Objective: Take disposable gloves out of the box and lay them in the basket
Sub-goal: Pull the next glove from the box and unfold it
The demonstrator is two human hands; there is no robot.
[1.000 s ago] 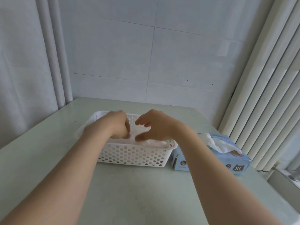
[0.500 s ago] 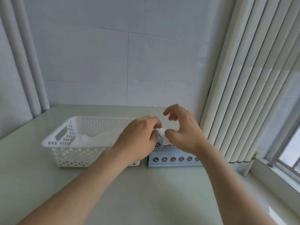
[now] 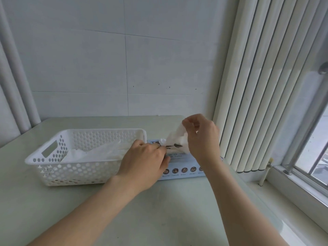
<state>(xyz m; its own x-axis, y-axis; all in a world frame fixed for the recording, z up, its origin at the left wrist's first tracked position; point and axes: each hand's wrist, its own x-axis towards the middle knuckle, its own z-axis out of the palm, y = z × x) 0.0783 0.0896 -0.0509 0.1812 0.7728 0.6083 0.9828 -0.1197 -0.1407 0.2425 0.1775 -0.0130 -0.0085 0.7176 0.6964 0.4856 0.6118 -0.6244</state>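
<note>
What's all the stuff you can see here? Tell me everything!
basket: one, white with holes, on the table, left side
gloves: a pile, too many to count, see-through white, in the basket
box: one, light blue, right beside the basket
glove: one, see-through white, coming up out of the box
table: one, pale green, under everything
wall: white, behind the table
blinds: white strips, right
window: one, far right
left hand: at the box top, by the glove's lower end; grip unclear
right hand: pinches the glove's top
</note>
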